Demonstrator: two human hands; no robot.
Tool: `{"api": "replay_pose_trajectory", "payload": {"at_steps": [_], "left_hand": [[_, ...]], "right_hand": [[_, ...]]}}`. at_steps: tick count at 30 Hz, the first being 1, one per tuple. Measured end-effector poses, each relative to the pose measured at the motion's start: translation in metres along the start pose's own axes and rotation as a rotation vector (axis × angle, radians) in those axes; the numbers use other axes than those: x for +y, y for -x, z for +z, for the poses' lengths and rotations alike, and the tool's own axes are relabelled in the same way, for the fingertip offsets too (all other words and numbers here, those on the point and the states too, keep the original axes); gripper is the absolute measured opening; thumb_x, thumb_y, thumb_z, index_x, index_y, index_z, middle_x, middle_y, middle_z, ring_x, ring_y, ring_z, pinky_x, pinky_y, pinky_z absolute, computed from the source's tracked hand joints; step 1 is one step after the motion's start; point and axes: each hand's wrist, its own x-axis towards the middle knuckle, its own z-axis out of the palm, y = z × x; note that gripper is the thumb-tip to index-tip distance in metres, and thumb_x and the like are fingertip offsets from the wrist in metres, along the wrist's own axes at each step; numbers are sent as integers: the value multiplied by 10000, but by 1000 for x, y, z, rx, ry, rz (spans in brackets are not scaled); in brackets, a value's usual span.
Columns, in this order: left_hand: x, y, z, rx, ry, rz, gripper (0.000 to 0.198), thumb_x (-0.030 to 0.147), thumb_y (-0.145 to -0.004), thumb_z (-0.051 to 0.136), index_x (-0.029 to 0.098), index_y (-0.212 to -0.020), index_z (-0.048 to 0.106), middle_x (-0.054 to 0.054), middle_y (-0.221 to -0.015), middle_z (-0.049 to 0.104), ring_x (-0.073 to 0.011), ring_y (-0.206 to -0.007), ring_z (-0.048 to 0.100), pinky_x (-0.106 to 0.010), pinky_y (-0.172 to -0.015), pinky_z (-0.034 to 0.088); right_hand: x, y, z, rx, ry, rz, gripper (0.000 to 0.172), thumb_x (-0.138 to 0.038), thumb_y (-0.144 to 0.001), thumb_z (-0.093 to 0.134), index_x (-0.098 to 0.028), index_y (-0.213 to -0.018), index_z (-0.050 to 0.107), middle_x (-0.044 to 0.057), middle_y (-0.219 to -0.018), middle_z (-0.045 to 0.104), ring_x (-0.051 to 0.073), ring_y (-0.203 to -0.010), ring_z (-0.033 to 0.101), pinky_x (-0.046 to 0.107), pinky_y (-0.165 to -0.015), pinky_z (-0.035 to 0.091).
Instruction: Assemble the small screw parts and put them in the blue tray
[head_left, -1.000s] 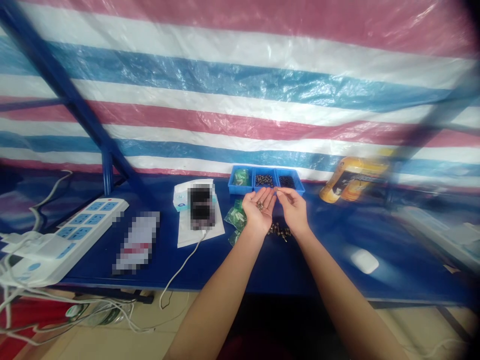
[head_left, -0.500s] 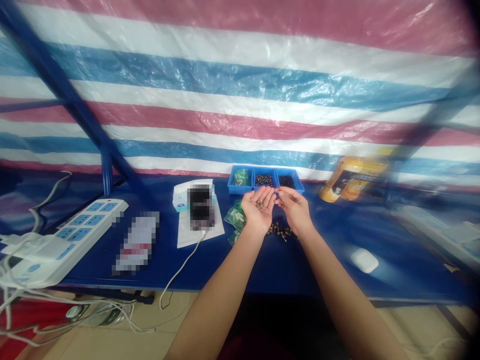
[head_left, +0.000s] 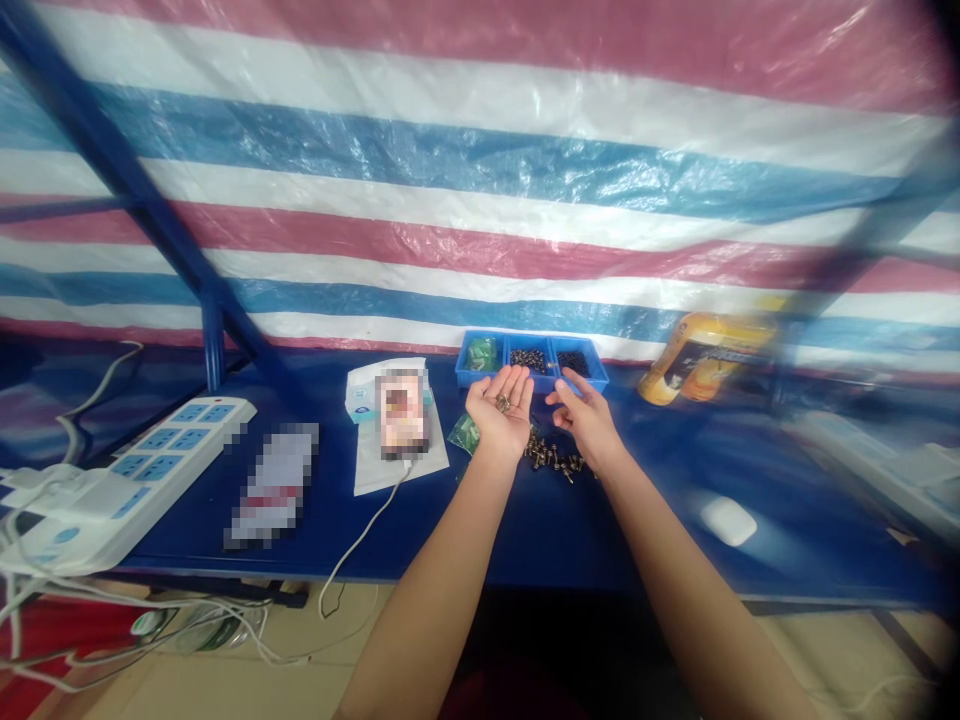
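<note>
My left hand point(head_left: 501, 412) is palm up with its fingers stretched out, and a few small brass-coloured metal parts point(head_left: 502, 403) that look like screws rest in its palm. To its right, my right hand point(head_left: 585, 415) has thumb and fingers apart, and I see nothing in them. Below and between the hands, a loose pile of similar small parts point(head_left: 556, 458) lies on the table. Just behind stands a blue three-compartment tray point(head_left: 480, 380). It holds a green packet point(head_left: 481, 353) at left, brass-and-dark small parts point(head_left: 527, 359) in the middle and black ones point(head_left: 572, 362) at right.
A green plastic packet point(head_left: 464, 432) lies partly behind my left hand. Left are a phone point(head_left: 403, 415) with a cable, a blurred-out item point(head_left: 277, 485) and a power strip point(head_left: 161, 460). Right are a yellow bottle point(head_left: 686, 355) and a white case point(head_left: 729, 521) on the blue table point(head_left: 465, 545).
My left hand has shifted slightly left, away from my right hand. The right hand's fingertips have spread apart. More of the pile shows between them, and the phone screen has lit up.
</note>
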Motion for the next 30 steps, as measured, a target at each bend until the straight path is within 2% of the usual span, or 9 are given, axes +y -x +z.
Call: {"api": "replay_pose_trajectory", "payload": {"at_steps": [1, 3, 9, 17, 20, 22, 24, 26, 30], "left_hand": [[0, 0, 0, 0, -2, -2, 525, 285, -811, 551, 35, -1268, 614, -225, -1233, 674, -293, -1161, 669, -337, -913, 582], [-1, 0, 0, -1, -10, -7, 517, 289, -816, 544, 44, -1265, 619, -221, -1238, 673, -292, -1164, 669, -337, -919, 580], [-3, 2, 1, -6, -29, -13, 521, 303, -823, 540, 44, -1268, 621, -217, -1253, 668, -293, -1175, 662, -338, -941, 570], [-3, 4, 2, -2, -19, -23, 522, 288, -823, 538, 38, -1275, 611, -222, -1236, 677, -294, -1162, 670, -341, -934, 573], [-3, 2, 2, -1, -24, -13, 494, 294, -820, 540, 38, -1233, 631, -224, -1218, 681, -303, -1152, 672, -347, -909, 585], [-4, 2, 2, 5, -32, -7, 452, 296, -821, 541, 55, -1185, 654, -215, -1196, 690, -303, -1141, 676, -348, -878, 597], [-4, 1, 2, 5, -47, -3, 404, 298, -823, 542, 74, -1132, 674, -204, -1173, 698, -300, -1130, 679, -344, -850, 605], [-5, 2, 3, -6, -68, 1, 371, 302, -824, 542, 88, -1090, 688, -196, -1153, 704, -300, -1123, 680, -346, -832, 609], [-8, 5, 4, -48, -116, -4, 350, 315, -832, 535, 89, -1045, 697, -202, -1151, 702, -307, -1135, 671, -356, -847, 603]], "right_hand": [[0, 0, 0, -12, 2, -9, 578, -541, -721, 790, -225, -1171, 609, -24, -741, 663, 75, -470, 487, 220, -434, 337], [0, 0, 1, -19, 41, -27, 627, -546, -725, 781, -225, -1232, 596, -29, -740, 657, 69, -455, 464, 223, -431, 319], [4, -1, 2, -37, 208, -103, 440, -530, -753, 748, -180, -1015, 696, -23, -671, 613, 76, -462, 443, 243, -455, 325], [4, 0, 1, -51, 321, -202, 389, -529, -787, 705, -192, -981, 705, -8, -653, 618, 121, -507, 474, 286, -522, 410], [4, 3, 3, -89, 447, -363, 325, -498, -822, 681, -222, -989, 719, 33, -813, 668, 165, -667, 564, 320, -635, 481], [4, 7, 4, -147, 574, -506, 264, -464, -836, 682, -247, -977, 736, 70, -1018, 667, 220, -901, 615, 361, -759, 508], [5, 11, 5, -195, 707, -633, 220, -427, -835, 699, -273, -982, 752, 85, -1195, 615, 275, -1156, 564, 434, -942, 470], [7, 13, 5, -207, 811, -709, 202, -403, -835, 711, -295, -998, 765, 82, -1312, 556, 306, -1310, 469, 501, -1092, 352], [10, 11, 4, -204, 906, -712, 171, -399, -862, 690, -312, -970, 788, 59, -1429, 491, 327, -1390, 388, 542, -1146, 255]]}}
